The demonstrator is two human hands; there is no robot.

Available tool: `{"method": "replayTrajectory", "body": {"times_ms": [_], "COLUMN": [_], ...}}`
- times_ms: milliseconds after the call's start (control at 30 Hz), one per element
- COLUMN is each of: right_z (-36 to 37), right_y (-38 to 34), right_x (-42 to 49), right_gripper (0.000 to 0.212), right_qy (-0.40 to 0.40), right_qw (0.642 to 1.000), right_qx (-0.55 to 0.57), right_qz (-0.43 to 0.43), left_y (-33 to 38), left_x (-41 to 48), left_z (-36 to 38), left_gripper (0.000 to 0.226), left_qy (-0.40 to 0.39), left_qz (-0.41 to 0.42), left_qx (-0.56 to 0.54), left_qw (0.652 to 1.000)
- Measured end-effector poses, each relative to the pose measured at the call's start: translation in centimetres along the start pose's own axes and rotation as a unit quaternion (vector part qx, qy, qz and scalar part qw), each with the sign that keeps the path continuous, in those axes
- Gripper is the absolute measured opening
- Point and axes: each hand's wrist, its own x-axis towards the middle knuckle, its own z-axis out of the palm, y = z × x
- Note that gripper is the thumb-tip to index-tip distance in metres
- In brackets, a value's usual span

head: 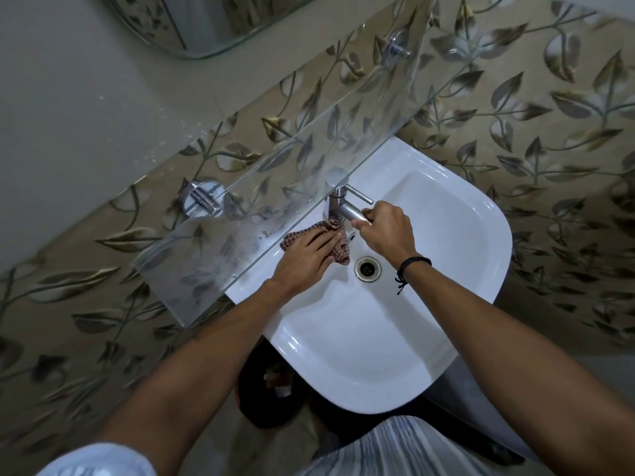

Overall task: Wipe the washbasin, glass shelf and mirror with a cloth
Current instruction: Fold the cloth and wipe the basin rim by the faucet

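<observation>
your left hand (305, 257) lies flat on the checked cloth (338, 251), fingers stretched out, pressing it onto the back ledge of the washbasin (446, 242) at the foot of the tap (338, 197). your right hand (388, 231) curls round the tap's spout, just right of the cloth. the glass shelf (275, 173) overhangs your left fingertips, its long edge slanting from lower left to upper right, so the cloth-bearing left hand is the nearer one for wiping it.
</observation>
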Motion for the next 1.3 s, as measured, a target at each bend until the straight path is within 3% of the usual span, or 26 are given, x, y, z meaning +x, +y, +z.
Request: {"method": "replayTrajectory", "body": {"times_ms": [333,500,633,833,1300], "right_z": [-0.3,-0.3,-0.3,-0.1,-0.8], "right_y": [-0.2,0.0,0.1,-0.1,-0.6], "right_x": [0.2,0.3,0.3,0.1,0.0], "right_gripper": [0.035,0.037,0.036,0.038,0.027], "right_qy": [-0.016,-0.021,-0.018,-0.015,-0.032], "right_qw": [1.0,0.999,1.0,1.0,0.999], "right_qx": [-0.025,-0.026,-0.012,-0.005,-0.02], "right_qz": [-0.001,-0.002,0.001,0.005,-0.009], "left_y": [1.2,0.1,-0.1,1.4,-0.3], "left_x": [1.4,-2.0,-5.3,-1.2,-3.9], "left_z": [0.6,-1.0,-1.7,-1.4,-1.9], "left_gripper": [0.057,0.057,0.067,0.06,0.065], "left_qy": [-0.039,-0.067,-0.08,-0.054,-0.091], "left_qz": [0.049,-0.024,-0.147,-0.222,-0.197], "left_qx": [0.019,0.004,-0.014,0.001,0.027], "left_qw": [0.998,0.997,0.986,0.974,0.976]}}
